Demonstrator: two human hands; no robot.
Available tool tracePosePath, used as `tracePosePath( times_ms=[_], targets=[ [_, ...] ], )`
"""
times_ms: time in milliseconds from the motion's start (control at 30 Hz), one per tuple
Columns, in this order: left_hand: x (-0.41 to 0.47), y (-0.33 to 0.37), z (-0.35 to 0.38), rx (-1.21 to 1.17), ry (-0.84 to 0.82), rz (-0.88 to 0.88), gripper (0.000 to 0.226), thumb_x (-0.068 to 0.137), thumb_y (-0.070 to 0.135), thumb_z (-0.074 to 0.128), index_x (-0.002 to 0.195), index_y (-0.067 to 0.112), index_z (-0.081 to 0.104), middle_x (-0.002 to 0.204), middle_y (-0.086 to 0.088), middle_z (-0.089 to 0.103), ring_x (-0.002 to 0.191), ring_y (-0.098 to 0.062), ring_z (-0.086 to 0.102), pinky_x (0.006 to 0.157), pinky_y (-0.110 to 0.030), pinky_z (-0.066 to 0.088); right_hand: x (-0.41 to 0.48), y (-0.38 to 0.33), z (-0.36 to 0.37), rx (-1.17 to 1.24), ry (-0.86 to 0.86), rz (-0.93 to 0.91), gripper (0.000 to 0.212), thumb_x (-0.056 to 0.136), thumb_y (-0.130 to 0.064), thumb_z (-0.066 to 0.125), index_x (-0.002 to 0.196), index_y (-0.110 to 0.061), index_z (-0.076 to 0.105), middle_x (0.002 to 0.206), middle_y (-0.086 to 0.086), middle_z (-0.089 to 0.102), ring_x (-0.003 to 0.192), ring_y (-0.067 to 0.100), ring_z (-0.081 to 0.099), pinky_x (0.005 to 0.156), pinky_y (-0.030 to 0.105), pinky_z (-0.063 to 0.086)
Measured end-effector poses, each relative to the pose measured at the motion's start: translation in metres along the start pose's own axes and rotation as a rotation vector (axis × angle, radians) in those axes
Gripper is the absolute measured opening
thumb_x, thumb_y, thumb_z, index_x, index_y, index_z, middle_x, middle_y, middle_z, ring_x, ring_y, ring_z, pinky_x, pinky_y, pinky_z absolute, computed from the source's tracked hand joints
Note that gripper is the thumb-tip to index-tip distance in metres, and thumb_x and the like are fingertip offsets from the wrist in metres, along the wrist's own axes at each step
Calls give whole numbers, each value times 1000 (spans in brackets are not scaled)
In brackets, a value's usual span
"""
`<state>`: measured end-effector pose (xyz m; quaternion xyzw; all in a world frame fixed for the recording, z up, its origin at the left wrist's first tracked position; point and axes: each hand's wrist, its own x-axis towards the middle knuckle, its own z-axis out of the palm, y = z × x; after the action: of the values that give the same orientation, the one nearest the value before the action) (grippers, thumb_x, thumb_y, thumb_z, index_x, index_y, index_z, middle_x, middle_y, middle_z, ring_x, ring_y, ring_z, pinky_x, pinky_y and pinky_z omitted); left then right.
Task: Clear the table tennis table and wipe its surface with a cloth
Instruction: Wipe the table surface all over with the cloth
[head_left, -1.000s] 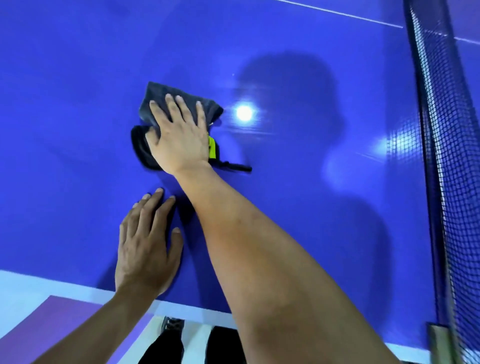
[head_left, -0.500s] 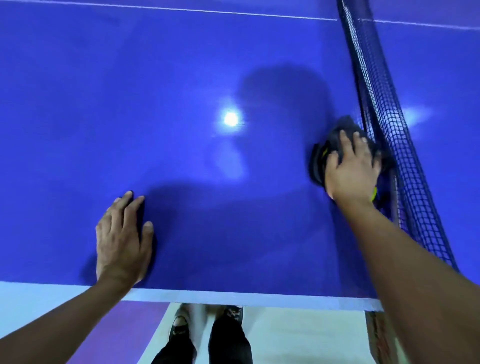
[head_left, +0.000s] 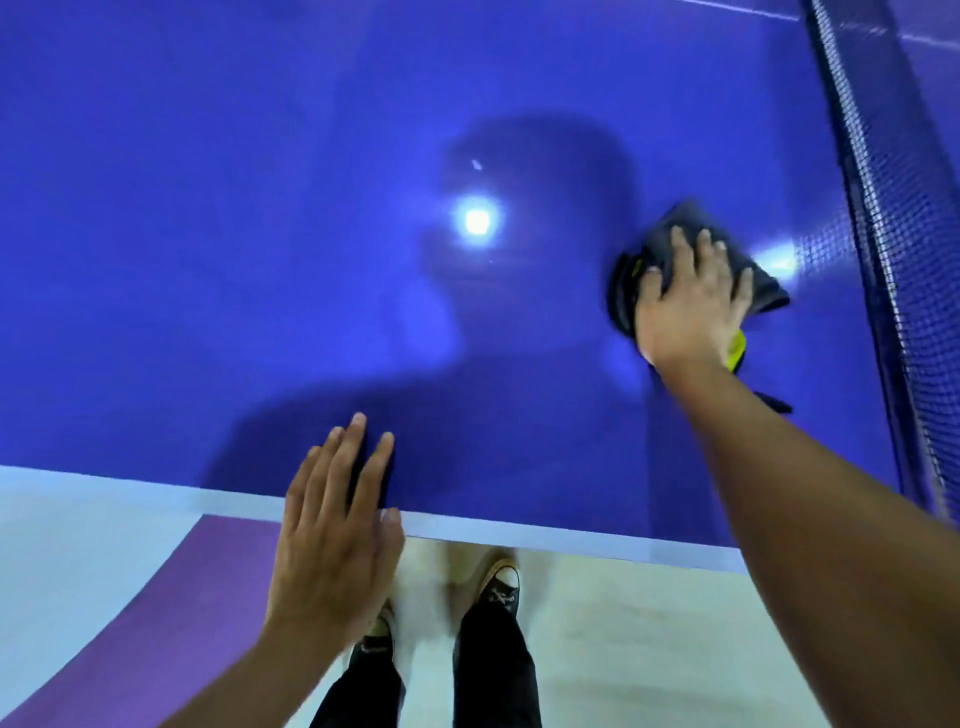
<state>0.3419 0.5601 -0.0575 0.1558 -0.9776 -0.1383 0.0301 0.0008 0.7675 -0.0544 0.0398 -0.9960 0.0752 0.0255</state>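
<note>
The blue table tennis table (head_left: 260, 234) fills the upper view. A dark grey cloth (head_left: 763, 283) with a yellow tag lies on it at the right, a little left of the net. My right hand (head_left: 685, 301) presses flat on the cloth with fingers spread and straight. My left hand (head_left: 332, 530) is open with straight fingers over the table's near white edge; its fingertips reach onto the blue surface.
The dark net (head_left: 883, 208) runs along the right side, from the top down to the near edge. A bright lamp reflection (head_left: 477, 221) shines mid-table. Below the table edge are a white and purple floor (head_left: 130, 597) and my legs and shoes (head_left: 493, 623).
My right hand swept the cloth from mid-table to the right up to the net, then back a little left of it. My left hand slid back toward the near edge.
</note>
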Motion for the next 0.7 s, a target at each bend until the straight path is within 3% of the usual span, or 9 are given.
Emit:
tracePosePath(
  times_ms=[233,333,500,700],
  targets=[
    [-47,-28,3,62,-85,91,68,95,28,36,159,11,21,167,-15,12,155,-34,14,121,-55,24,-89,-218,33,39,-56,-409,63,98,-47,37,158,-29,36,166,3,31,155,20,21,126,50,2],
    [-47,-20,7,121,-110,65,78,89,29,41,160,8,15,167,-18,7,155,-37,10,122,-57,22,-118,-260,36,82,-100,-454,63,99,-46,35,159,-27,34,168,3,28,156,21,18,126,51,-1],
    [-47,-27,19,176,-73,100,82,86,29,44,160,10,14,168,-17,6,155,-36,9,124,-55,18,-114,-228,25,85,-166,-466,61,102,-45,31,161,-31,27,170,0,20,157,17,12,126,49,-6],
    [-46,-16,29,219,-10,17,88,83,41,42,160,8,15,168,-17,7,155,-38,6,125,-55,11,-101,-49,0,66,-72,-140,60,101,-45,34,160,-33,29,169,-1,24,157,16,15,127,48,-1]
  ],
)
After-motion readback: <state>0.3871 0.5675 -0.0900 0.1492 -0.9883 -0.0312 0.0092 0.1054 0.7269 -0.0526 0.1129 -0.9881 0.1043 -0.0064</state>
